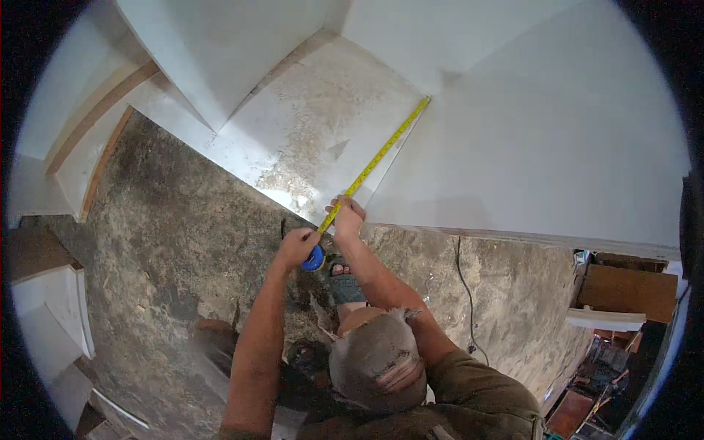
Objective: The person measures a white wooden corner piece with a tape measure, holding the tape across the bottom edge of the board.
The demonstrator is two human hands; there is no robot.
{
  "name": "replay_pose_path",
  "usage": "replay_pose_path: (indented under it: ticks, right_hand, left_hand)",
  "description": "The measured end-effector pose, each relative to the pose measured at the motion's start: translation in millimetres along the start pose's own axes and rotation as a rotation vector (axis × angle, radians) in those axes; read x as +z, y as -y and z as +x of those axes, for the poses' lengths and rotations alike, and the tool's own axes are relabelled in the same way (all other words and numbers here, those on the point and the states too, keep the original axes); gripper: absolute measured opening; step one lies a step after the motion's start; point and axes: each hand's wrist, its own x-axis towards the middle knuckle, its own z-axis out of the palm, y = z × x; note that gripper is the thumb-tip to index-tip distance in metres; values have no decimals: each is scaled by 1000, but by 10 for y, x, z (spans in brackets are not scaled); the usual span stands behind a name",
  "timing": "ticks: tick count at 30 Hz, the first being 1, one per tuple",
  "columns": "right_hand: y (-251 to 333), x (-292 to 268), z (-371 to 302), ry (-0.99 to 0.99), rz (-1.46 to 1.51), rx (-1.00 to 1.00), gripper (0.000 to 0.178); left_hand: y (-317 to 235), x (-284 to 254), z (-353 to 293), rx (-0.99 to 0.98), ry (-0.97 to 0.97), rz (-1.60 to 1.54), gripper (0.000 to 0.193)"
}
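Observation:
A tape measure with a blue case [314, 258] is in my left hand [295, 248], its fingers closed around it. From the case the yellow blade [383, 151] runs out straight, up and to the right, along a white panel's base. Its far end reaches the corner where that panel meets the white, stained bottom board [308, 95]. My right hand [347, 217] is closed on the blade near the board's front edge, just beyond the left hand. The case is partly hidden by my left hand.
White upright panels [528, 139] stand to the right and at the upper left [213, 51]. A black cable [466, 293] lies on the stained concrete floor [169, 235]. Wooden pieces [627, 290] and clutter are at the far right. My sandalled foot [345, 282] is below my hands.

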Motion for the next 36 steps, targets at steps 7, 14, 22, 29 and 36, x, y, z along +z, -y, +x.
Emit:
replay_pose_path:
  ticks: [7,14,22,29,36]
  right_hand:
    - [-15,-63,-31,30,-79,21,31]
    - [-228,-892,-512,219,-338,72,44]
    - [-375,-1792,-824,134,-406,147,46]
    - [-567,-1692,-666,54,-1125,-303,32]
    - [-571,-1577,-648,51,-1289,-320,32]
  left_hand:
    - [-194,90,58,141,-88,76,32]
    - [-288,429,157,108,-125,132,29]
    - [-191,674,175,35,-30,89,34]
    - [-136,749,230,9,-62,81,34]
    - [-310,818,158,-90,-176,177,34]
